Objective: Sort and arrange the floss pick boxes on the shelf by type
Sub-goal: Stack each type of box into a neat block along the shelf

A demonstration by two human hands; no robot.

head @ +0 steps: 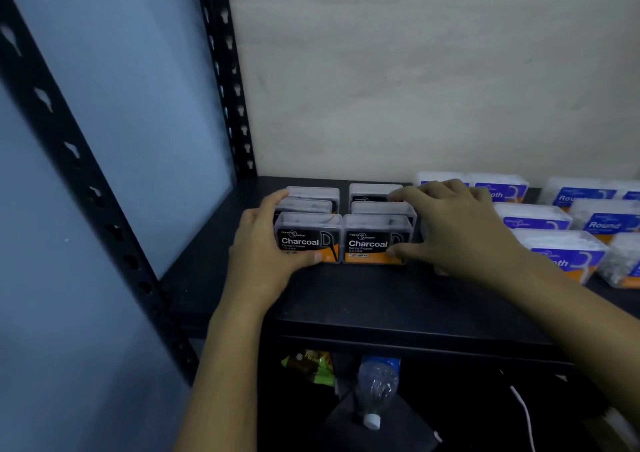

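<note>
While the six Charcoal boxes (301, 242) stand as two columns of three towards the shelf's (381, 296) rear left corner, both hands clasp the block from its outer sides. The left hand (263, 240) wraps the left column, thumb pressed on the front box's label and fingers curled along the side up to the rearmost box. The right hand (453, 223) mirrors it on the right column, thumb low on the front label, fingers spread and reaching onto the rear box. The two front boxes touch and face forward in line; the ones behind look slightly staggered. To the right, past the right hand, purple-labelled boxes (533, 221) marked Smooth or Round sit in looser rows toward the shelf's right edge, the two kinds apparently mixed. I judge the step in hand to be squaring up the charcoal group, with that type essentially sorted. The next move likely calls for releasing the block without nudging it, then separating Smooth from Round. On a lower level a plastic bottle (375, 389) and a green packet (311, 365) show.
</note>
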